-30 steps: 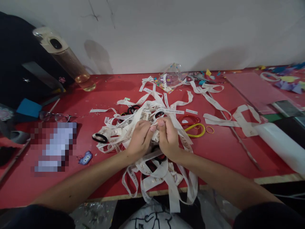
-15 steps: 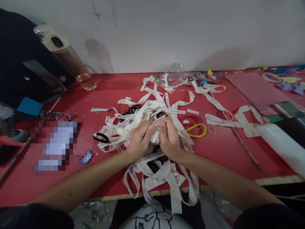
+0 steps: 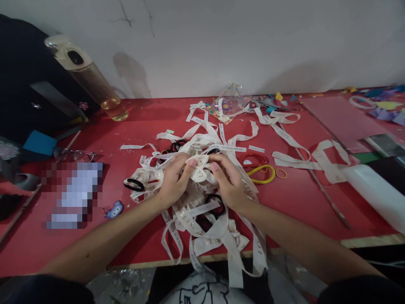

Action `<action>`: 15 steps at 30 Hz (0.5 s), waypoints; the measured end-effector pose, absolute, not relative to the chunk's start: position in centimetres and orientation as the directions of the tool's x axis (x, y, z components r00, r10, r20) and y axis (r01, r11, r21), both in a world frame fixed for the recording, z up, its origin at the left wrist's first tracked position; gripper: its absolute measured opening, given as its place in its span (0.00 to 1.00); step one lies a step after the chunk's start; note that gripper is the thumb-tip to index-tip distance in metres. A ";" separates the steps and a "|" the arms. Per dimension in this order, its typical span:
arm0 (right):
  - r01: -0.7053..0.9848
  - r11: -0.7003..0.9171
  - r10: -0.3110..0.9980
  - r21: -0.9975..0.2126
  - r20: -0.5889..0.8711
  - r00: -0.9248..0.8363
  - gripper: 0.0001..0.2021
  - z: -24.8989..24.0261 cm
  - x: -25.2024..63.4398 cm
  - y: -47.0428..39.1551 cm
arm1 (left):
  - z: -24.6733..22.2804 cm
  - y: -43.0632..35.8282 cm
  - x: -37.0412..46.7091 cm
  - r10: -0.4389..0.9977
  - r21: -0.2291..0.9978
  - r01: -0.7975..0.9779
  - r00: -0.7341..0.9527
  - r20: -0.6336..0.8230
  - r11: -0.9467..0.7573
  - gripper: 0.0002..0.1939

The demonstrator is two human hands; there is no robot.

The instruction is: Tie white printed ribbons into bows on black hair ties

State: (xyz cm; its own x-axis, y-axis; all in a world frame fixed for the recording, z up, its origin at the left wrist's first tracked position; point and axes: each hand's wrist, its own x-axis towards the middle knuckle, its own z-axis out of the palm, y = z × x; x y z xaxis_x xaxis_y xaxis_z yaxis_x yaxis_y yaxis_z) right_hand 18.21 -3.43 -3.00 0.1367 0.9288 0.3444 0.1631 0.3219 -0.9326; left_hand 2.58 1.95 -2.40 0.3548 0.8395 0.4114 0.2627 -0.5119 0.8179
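A white ribbon bow [image 3: 200, 174] with printed lettering is spread in flower-like loops between my hands. My left hand [image 3: 175, 179] pinches its left side, the thumb lying on top near the middle. At the bow's right edge is my right hand [image 3: 230, 180], thumb and curled fingers apart; whether its fingertips touch the loops I cannot tell. Around and under both hands lies a tangle of white printed ribbon [image 3: 218, 230], some of it hanging over the table's front edge. Black hair ties [image 3: 134, 184] show among the strips.
Red-handled [image 3: 253, 159] and yellow loops [image 3: 264, 174] lie right of the pile on the red table [image 3: 136, 126]. A water bottle [image 3: 95, 82], glasses [image 3: 84, 155], a blurred-out phone [image 3: 76, 194] and a purple trinket [image 3: 114, 209] are leftward. A thin stick [image 3: 329, 202] and white roll [image 3: 373, 196] lie rightward.
My hands were bunched together over crumpled ribbon. They have moved apart, the right one loosening, and the bow's loops now show spread out.
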 end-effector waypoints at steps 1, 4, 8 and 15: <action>0.171 0.319 0.933 -0.932 0.341 0.113 0.10 -3.0 18.4 -3.4 | -2.4 2.2 2.4 0.835 0.815 0.257 0.357 0.419 -0.519 0.22; 0.195 0.330 0.935 -0.924 0.348 0.067 0.09 -3.3 18.6 -3.3 | -2.5 2.7 1.9 0.834 0.836 0.207 0.363 0.416 -0.508 0.21; 0.183 0.289 0.939 -0.940 0.315 0.137 0.07 -3.6 18.5 -3.0 | -2.8 2.7 1.7 0.824 0.895 0.098 0.444 0.352 -0.435 0.16; 0.195 0.258 0.950 -0.946 0.285 0.128 0.12 -3.3 18.7 -2.9 | -3.1 2.8 1.7 0.785 0.907 -0.030 0.489 0.380 -0.420 0.10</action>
